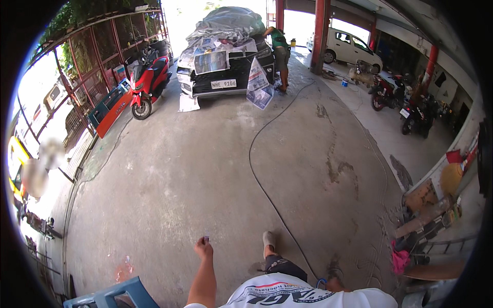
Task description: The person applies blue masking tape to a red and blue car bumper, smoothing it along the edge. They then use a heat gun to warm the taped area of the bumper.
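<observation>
My left arm reaches forward over the concrete floor (169, 169), and my left hand (204, 249) is closed. A small dark purplish thing (206, 239) shows at its fingertips, too small to name. My right hand does not show. Farther off in front of me stands a car (218, 74), its upper part under a grey plastic sheet (228, 23). Newspaper sheets (211, 61) lie over its front, and another newspaper sheet (259, 84) hangs down at its right corner.
A person in green (280, 49) leans against the car's right side. A dark hose (251, 154) snakes across the floor to beside my legs. A red scooter (150, 84) stands left, motorcycles (385, 92) right. A blue plastic stool (115, 295) is near my left; scrap (426, 220) lies right.
</observation>
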### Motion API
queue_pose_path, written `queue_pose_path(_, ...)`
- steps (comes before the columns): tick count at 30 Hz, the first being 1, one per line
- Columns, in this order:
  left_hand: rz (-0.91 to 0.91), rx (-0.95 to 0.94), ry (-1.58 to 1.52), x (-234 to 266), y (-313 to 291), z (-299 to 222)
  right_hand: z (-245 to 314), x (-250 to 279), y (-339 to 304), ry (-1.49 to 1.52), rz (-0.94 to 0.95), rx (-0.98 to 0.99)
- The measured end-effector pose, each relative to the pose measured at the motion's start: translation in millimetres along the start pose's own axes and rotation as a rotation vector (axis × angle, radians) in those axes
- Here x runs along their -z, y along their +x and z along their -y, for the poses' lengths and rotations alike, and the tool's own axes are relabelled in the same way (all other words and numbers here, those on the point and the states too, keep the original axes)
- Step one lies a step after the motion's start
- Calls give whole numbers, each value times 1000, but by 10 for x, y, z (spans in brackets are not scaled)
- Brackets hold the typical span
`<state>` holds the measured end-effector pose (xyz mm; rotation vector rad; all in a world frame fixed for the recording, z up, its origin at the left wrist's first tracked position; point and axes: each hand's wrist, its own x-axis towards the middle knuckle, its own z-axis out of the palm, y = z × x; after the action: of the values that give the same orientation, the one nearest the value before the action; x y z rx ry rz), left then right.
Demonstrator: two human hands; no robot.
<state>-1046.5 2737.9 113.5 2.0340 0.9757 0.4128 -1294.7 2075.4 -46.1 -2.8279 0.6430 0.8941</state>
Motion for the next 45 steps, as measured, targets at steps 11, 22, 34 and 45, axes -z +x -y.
queue_pose_path(11,-318,639,162,86,839,-72,4528,4582,4008,122,-219,304)
queue_pose_path(22,-106,921,26,-1663,3594,-501,8147,5591,5509,343,-24,523)
queue_pose_path(34,-56,51,364,-3040,9534,-3512,8881,6134,7439,211,259,26)
queue_pose_path(45,-36,518,503,-4380,10577,-3757,13118,8406,10564,-187,-60,518)
